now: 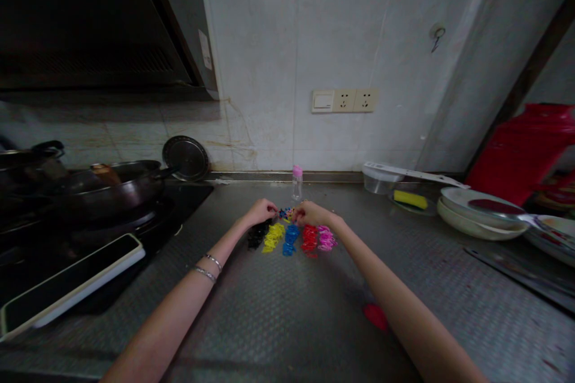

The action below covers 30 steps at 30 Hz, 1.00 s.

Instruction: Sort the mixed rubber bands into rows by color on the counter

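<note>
Small colored pieces lie in separate piles on the metal counter: black (257,236), yellow (273,237), blue (290,239), red (309,240) and pink (326,238). Behind them is a small mixed-color pile (286,213). My left hand (262,212) is at the left edge of the mixed pile, fingers pressed together; anything between them is too small to name. At the pile's right side, my right hand (308,213) has curled fingers pointing down, their tips and any held piece unclear. A clear bottle with a pink cap (297,182) stands upright behind the mixed pile.
A phone-like device (72,281) and a pan (121,191) are at the left. To the right are a clear container (380,181), a yellow sponge (410,200) and stacked bowls (476,224). A red object (375,316) lies beside my right forearm.
</note>
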Available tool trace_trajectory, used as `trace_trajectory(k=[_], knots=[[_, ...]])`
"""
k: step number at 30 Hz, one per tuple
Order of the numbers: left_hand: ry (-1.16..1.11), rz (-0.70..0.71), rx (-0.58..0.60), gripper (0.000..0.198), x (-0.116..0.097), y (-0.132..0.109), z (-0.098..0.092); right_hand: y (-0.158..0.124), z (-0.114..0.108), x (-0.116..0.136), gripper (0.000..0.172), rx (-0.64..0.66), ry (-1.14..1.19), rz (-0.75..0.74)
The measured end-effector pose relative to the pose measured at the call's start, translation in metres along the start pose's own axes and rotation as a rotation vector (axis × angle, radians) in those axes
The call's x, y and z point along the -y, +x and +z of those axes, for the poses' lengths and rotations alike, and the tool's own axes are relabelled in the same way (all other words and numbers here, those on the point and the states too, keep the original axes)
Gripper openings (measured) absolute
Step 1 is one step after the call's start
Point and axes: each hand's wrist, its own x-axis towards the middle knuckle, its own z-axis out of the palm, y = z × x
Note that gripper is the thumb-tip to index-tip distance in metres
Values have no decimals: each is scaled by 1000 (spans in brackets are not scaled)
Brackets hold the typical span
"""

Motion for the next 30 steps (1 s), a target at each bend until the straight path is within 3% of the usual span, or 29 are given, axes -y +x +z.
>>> trace_trajectory(k=[6,20,25,30], knots=[[50,-7,52,27,-5,-2,1,-3,0,1,31,16,-6,-25],[51,-22,-31,24,-9,2,-11,-13,-33,-32,24,-194,-61,84],[24,59,-49,23,-28,2,-10,-16,-39,-47,20,-258,-119,177],[-18,161,-31,23,-63,-2,5,-18,-38,-54,19,-264,-178,209]])
